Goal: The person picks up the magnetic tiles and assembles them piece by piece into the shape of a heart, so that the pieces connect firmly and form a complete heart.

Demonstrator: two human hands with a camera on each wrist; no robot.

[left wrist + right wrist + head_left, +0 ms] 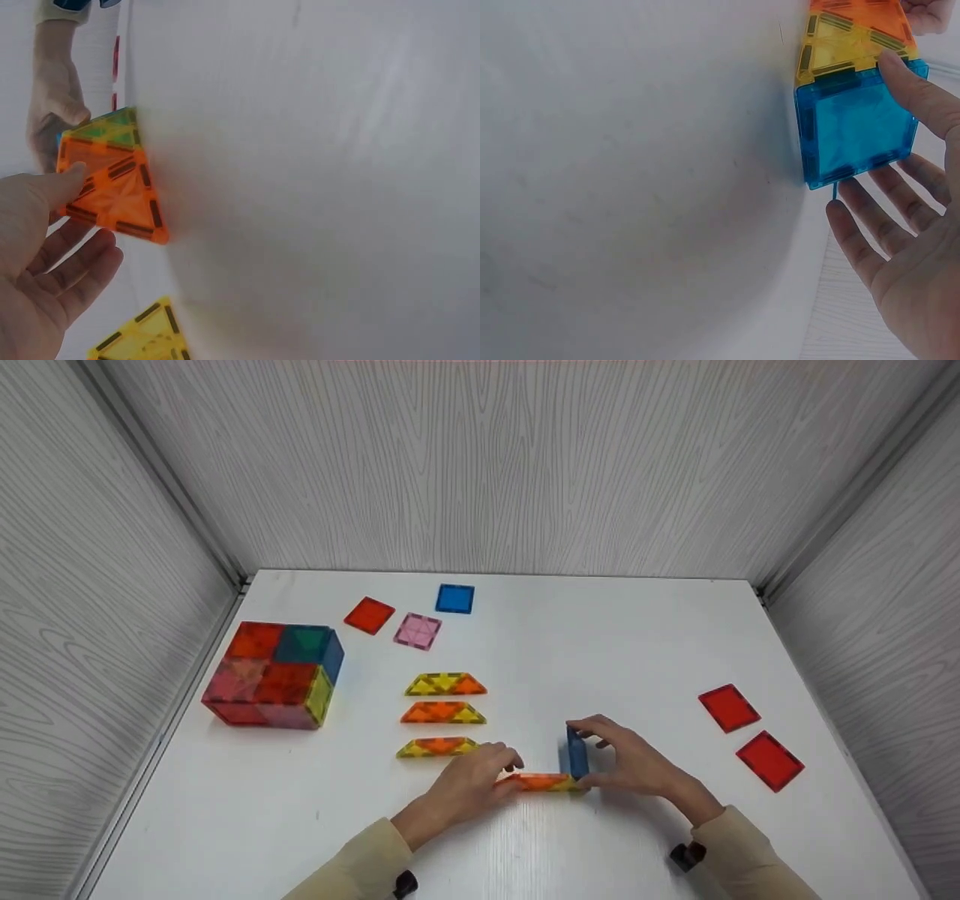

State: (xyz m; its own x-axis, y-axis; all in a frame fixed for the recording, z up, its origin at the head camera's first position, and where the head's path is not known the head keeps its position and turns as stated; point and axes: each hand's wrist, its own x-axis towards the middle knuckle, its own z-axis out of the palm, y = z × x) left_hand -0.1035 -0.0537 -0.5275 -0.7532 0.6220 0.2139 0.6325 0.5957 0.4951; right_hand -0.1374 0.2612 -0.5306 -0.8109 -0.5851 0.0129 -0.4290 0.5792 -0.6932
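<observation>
Between both half-open hands, the left hand point(469, 781) pinches an orange-and-yellow strip point(544, 783); the right hand point(637, 761) grips a blue tile point(577, 754). Seemingly light, stiff, slick; best held by edges.

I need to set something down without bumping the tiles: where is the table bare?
The widest bare patch lies between the blue square at the back and the two red tiles at right. Another lies between the tile block and the left sleeve. It is crowded around the three yellow-orange strips, the left hand, the right hand and the held blue piece.
</observation>
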